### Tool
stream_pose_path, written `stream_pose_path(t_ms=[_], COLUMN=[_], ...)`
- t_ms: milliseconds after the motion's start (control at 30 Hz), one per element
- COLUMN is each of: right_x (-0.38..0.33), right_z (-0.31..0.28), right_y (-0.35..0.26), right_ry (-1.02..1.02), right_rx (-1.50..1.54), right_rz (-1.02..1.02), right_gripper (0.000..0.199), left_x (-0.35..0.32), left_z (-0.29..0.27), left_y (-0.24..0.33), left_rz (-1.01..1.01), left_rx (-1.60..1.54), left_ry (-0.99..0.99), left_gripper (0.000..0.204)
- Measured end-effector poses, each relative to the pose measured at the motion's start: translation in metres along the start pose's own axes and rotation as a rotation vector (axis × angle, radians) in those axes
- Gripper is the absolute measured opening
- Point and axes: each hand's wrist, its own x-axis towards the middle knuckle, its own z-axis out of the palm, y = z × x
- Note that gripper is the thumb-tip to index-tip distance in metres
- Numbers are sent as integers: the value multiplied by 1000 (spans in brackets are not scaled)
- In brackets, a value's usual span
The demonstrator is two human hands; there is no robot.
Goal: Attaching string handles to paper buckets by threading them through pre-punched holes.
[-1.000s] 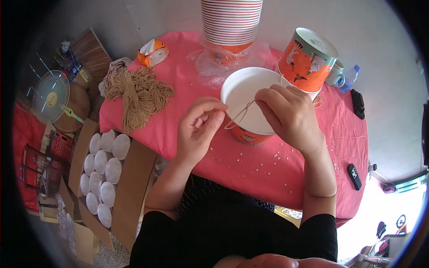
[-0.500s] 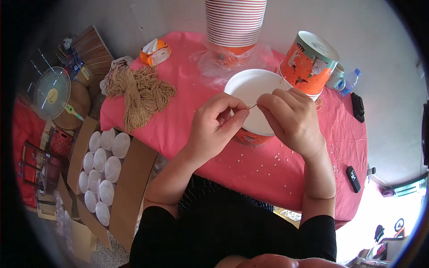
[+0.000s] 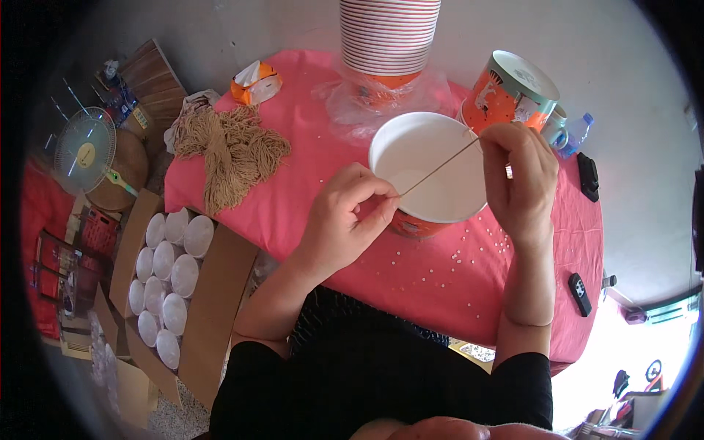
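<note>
The left hand (image 3: 348, 216) and right hand (image 3: 522, 172) pinch a thin, straight tan fibre cord (image 3: 440, 167), slanting away rightward from the left grip above a round white-and-orange bucket (image 3: 416, 226).

String (image 3: 440, 167): thin, tan, pulled straight and taut. Left hand (image 3: 348, 216) pinches the near-left end of the span, right hand (image 3: 524, 180) the far-right end; runs diagonally across the mouth of the bucket (image 3: 416, 227). Can't tell if it's tied to the rim. Bucket: round, white inside, thick white rim, orange printed outer wall. Sits upright, mouth up, on the bench (image 3: 447, 301), part of its far-right rim behind the right hand.
</note>
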Motion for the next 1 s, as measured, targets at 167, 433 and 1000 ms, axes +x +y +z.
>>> stream_pose_path(t_ms=[167, 433, 1000], right_x=[-1, -3, -1], right_z=[-4, -3, -13], right_y=[3, 2, 13], right_ry=[6, 4, 7], right_rx=[62, 100, 10], right_rz=[62, 101, 85], right_gripper=[18, 17, 15], left_x=[1, 1, 0], left_z=[-5, -3, 2], left_y=[-2, 4, 4], left_rz=[-29, -71, 53], left_rx=[-22, -62, 67], left_ry=[-47, -41, -40], left_gripper=[8, 13, 11])
